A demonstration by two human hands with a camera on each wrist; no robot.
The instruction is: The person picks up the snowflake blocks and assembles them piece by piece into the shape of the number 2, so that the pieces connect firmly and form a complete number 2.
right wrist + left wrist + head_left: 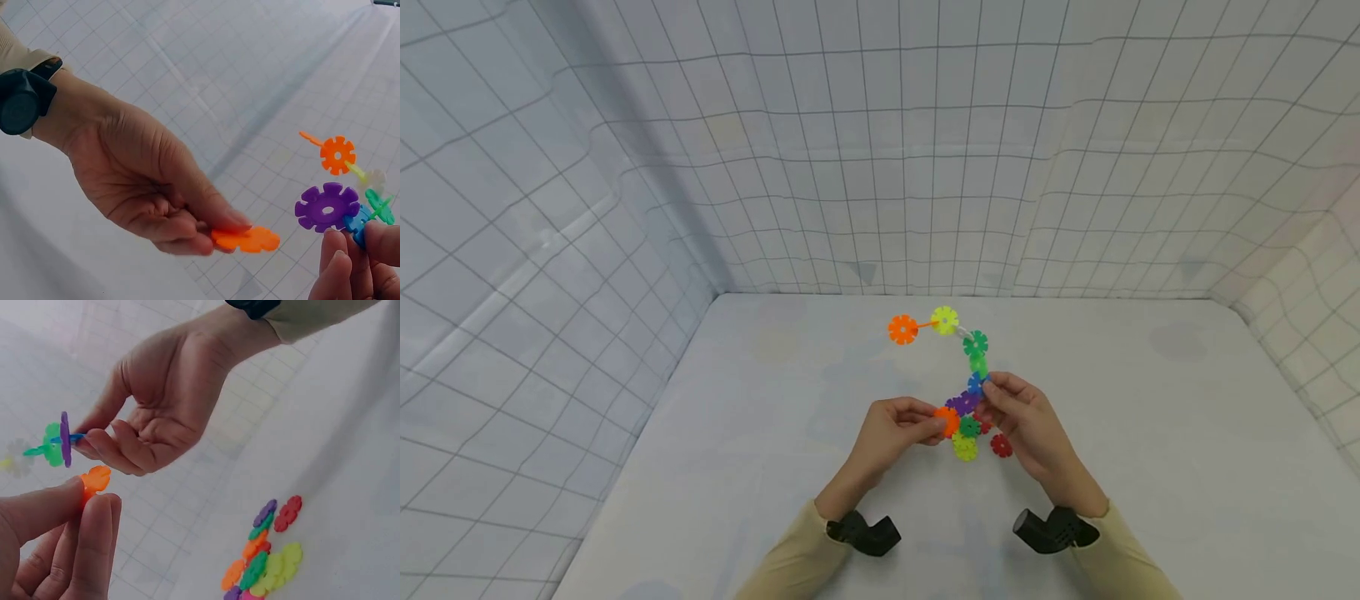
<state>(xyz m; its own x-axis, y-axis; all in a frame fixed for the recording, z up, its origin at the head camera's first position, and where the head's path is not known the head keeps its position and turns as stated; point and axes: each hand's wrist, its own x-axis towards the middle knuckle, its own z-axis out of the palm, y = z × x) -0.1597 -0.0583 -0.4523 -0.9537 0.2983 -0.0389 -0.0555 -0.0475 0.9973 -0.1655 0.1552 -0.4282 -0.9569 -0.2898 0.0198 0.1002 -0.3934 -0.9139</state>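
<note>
My left hand (pixel 897 429) pinches a loose orange notched flower disc (pixel 247 240) between thumb and fingers. Opposite it, my right hand (pixel 1026 425) pinches a blue disc (pixel 358 226) in a curved chain of interlocking flower discs. At the near end of this chain is a purple disc (pixel 327 207), facing the orange one with a small gap between them. From the blue disc the chain arcs away through green discs (pixel 976 343), a clear one and a yellow disc (pixel 945 321) to an orange end disc (pixel 903 329).
Below the hands, several loose flower discs lie in a pile on the white tabletop, among them yellow (pixel 291 561), green (pixel 254 570) and purple ones. A red disc (pixel 1002 445) lies at the pile's right side. Grid-patterned sheeting (pixel 880 167) surrounds the table.
</note>
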